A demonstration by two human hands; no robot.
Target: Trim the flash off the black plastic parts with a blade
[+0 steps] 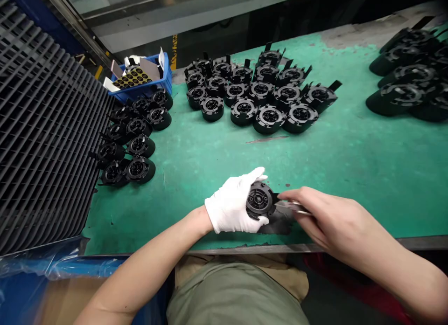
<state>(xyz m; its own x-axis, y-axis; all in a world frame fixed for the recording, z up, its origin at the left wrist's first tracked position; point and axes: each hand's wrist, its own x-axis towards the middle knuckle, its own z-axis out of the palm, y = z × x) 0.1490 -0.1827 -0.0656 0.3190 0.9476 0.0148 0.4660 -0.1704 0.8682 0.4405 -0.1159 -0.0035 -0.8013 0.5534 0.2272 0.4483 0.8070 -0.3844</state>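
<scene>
Housing [259,199], black plastic, round, ribbed end face up, sits in the left hand [234,203] close to the near edge of the green worktop [210,150]. That hand's in a white glove and has a proper grip on it: palm against the left side of the part, fingers hooked round its far and near edges, so the right side is left exposed.

Right hand [327,215] is bare and just right of the housing, pinching a slim metal tool [299,208] with the tip up at the part's right edge, next to a little black tab [275,197]. Too blurry for me to tell if it's a knife or snips, sorry.

Loads of similar black housings around: a far-middle bunch [261,91], another bunch on the left [138,145] beside a dark slatted stack [45,129], and more at far right [399,99]. Blue bin [140,92] at far left holds a gold sheet with black discs [133,78].
</scene>
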